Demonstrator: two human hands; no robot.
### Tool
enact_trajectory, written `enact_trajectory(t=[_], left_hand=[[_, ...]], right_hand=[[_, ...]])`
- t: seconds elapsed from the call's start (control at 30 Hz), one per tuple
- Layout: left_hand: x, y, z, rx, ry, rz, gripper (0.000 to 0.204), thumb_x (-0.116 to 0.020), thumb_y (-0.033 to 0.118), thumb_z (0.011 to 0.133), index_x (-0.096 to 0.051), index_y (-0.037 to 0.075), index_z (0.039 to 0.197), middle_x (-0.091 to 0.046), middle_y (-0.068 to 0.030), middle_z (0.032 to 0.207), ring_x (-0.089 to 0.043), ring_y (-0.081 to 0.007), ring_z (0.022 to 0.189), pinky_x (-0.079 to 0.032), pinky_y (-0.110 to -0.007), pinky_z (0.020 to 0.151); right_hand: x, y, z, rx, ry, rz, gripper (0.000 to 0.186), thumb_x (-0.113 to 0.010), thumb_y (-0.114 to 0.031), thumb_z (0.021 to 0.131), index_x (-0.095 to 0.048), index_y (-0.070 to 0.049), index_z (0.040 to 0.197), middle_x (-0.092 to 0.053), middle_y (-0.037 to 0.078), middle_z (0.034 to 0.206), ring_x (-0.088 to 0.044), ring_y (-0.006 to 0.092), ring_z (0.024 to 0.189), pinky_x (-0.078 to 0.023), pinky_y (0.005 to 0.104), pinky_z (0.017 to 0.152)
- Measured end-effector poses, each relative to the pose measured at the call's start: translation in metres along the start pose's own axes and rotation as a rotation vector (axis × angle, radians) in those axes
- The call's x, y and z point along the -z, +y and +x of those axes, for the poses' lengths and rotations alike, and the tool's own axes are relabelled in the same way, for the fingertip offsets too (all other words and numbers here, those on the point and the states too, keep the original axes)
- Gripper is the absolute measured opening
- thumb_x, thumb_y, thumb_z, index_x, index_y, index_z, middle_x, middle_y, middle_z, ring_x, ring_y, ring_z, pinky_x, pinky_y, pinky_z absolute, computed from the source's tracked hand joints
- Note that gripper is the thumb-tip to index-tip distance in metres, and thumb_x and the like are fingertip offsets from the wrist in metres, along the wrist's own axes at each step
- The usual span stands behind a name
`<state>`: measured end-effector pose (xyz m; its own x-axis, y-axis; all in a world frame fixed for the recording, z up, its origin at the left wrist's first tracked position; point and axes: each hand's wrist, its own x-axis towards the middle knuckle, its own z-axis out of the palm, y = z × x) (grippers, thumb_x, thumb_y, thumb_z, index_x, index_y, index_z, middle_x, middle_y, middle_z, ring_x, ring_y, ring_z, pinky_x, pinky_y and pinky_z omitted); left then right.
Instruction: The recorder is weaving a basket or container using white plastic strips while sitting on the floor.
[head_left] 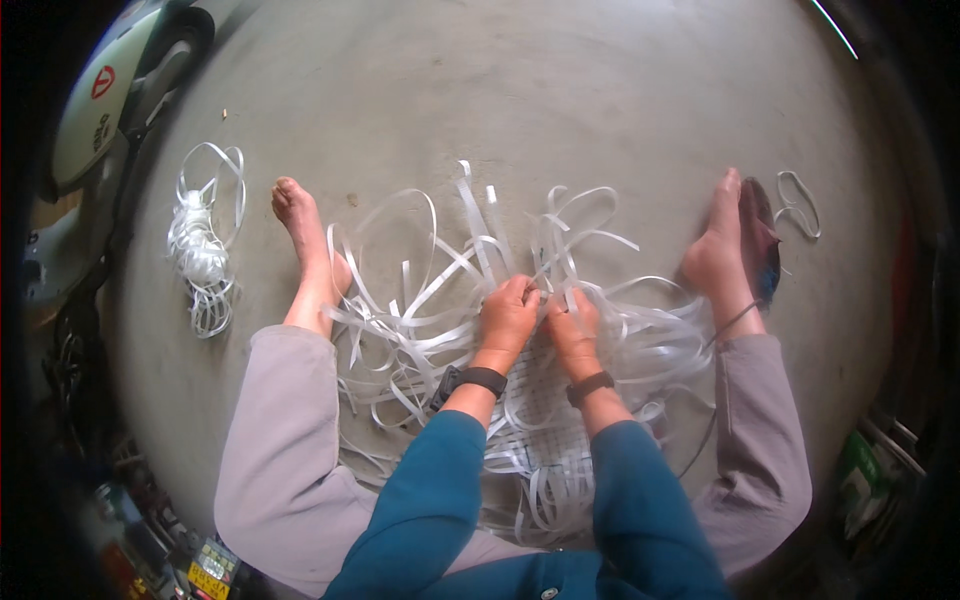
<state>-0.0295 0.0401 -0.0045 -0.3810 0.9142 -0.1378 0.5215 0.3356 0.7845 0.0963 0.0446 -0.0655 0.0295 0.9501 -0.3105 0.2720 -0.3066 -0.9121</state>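
Observation:
Loose white plastic strips [400, 330] spread out between my legs, joined to a partly woven white lattice [540, 440] beneath my forearms. My left hand [508, 315] has its fingers closed on a strip at the upper middle of the weave, the thumb and index bent together. Just to its right, my right hand [573, 325] curls round strips at the same spot; its fingertips are partly hidden and a little blurred. Several long strip ends [463, 178] stand up and loop beyond both hands.
A coiled bundle of white strip [203, 250] lies left of my bare left foot [310, 240]. Beside my right foot [720, 250] are a dark shoe [763, 240], a cord and a small white loop [800, 210]. A scooter [100, 120] and clutter line the edges.

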Motion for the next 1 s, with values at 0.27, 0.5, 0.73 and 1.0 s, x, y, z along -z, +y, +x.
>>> enact_trajectory(t=[0.27, 0.5, 0.73, 1.0], left_hand=[[-0.003, 0.008, 0.001, -0.002, -0.023, 0.093, 0.013, -0.068, 0.017, 0.082, -0.062, 0.009, 0.09, -0.068, -0.0114, 0.087, -0.065, -0.0346, 0.08, -0.051, -0.044, 0.067], [0.027, 0.005, 0.021, 0.08, 0.02, 0.093, 0.012, -0.068, 0.018, 0.082, -0.063, 0.012, 0.092, -0.068, -0.0085, 0.088, -0.066, -0.0322, 0.079, -0.051, -0.043, 0.066], [0.094, -0.007, 0.066, 0.126, 0.179, 0.034, 0.01, -0.068, 0.017, 0.081, -0.065, 0.012, 0.09, -0.068, -0.008, 0.086, -0.066, -0.0307, 0.076, -0.051, -0.041, 0.064], [0.044, 0.007, 0.034, 0.044, 0.184, 0.003, 0.009, -0.068, 0.015, 0.081, -0.066, 0.013, 0.089, -0.067, -0.0074, 0.084, -0.066, -0.0291, 0.073, -0.051, -0.04, 0.062]], right_hand=[[0.005, 0.009, 0.006, -0.023, 0.019, 0.017, 0.009, -0.063, -0.013, 0.086, -0.064, -0.006, 0.091, -0.063, 0.006, 0.076, -0.056, 0.0163, 0.062, -0.046, 0.0332, 0.056], [0.008, 0.007, -0.001, -0.015, 0.004, -0.005, 0.01, -0.063, -0.012, 0.085, -0.064, -0.005, 0.092, -0.063, 0.006, 0.075, -0.057, 0.0154, 0.06, -0.047, 0.0324, 0.056], [0.026, -0.012, -0.005, 0.047, -0.021, -0.132, 0.014, -0.062, -0.012, 0.084, -0.064, -0.003, 0.095, -0.063, 0.006, 0.074, -0.06, 0.0155, 0.06, -0.049, 0.0317, 0.056], [0.036, -0.073, -0.012, 0.019, -0.068, -0.172, 0.015, -0.065, -0.009, 0.08, -0.065, -0.006, 0.095, -0.066, 0.01, 0.073, -0.065, 0.0223, 0.063, -0.051, 0.0347, 0.06]])
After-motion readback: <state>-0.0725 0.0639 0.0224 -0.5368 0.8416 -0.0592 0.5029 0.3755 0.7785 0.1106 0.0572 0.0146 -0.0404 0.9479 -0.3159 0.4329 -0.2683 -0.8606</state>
